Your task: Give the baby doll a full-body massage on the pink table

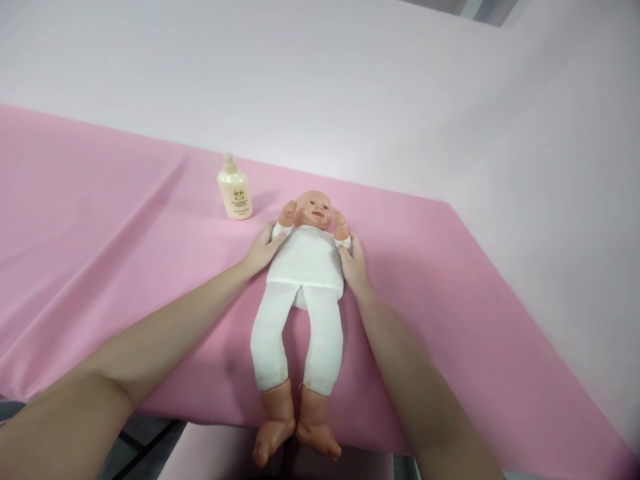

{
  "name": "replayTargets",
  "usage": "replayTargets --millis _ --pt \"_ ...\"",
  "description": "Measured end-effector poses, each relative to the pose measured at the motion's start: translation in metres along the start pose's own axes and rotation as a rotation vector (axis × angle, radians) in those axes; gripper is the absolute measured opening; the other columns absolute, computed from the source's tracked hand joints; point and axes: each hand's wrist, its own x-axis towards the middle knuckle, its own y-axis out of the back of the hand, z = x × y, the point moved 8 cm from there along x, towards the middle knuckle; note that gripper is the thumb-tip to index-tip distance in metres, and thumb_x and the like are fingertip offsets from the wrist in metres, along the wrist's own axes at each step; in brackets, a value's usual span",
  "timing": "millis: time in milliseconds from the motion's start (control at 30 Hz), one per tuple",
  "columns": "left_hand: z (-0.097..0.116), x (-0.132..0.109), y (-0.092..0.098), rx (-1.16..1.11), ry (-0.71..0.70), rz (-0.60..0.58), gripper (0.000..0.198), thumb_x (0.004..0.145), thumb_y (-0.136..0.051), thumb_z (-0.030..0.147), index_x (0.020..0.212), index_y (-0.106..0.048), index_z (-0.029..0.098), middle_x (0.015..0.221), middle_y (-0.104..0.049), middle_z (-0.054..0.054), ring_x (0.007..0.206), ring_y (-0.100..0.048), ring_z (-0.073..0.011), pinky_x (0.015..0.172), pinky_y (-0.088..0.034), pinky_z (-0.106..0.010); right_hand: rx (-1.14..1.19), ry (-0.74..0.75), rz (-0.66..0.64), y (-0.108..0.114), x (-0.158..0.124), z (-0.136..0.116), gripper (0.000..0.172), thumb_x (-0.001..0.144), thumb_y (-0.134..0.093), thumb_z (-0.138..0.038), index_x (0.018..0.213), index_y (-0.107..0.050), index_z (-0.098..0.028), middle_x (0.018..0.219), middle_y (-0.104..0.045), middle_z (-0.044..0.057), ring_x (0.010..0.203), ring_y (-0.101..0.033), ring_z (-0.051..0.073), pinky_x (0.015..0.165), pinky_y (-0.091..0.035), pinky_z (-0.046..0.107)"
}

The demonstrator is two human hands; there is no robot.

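A baby doll [305, 260] in a white top and white leggings lies on its back, head away from me and bare feet toward me. My left hand [263, 248] is closed around the doll's arm on the left side of the view, thumb lying over the white sleeve. On the other side, my right hand [355, 263] grips the doll's other arm, its thumb on the near side. Both of the doll's hands point up beside its head. My fingers are partly hidden behind the sleeves.
Under the doll spreads a pink cloth-covered table [415, 320], creased at the left. A pale yellow pump bottle [235, 193] stands upright behind my left hand. White wall panels [300, 80] rise behind and at the right. The doll's feet hang over the table's front edge.
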Motion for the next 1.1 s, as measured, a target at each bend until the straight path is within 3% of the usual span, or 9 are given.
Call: replayTargets --millis 1100 --pt "-0.0006 0.0000 0.0002 -0.024 -0.025 0.012 0.052 0.095 -0.055 0.055 0.131 -0.056 0.017 0.129 -0.069 -0.012 0.122 -0.062 -0.0302 0.105 -0.050 -0.044 -0.011 0.048 0.009 0.0013 0.0028 0.0070 0.050 0.090 -0.056 -0.031 0.140 -0.057 -0.025 0.141 -0.065 0.008 0.131 -0.059 0.025 0.117 -0.045 0.049"
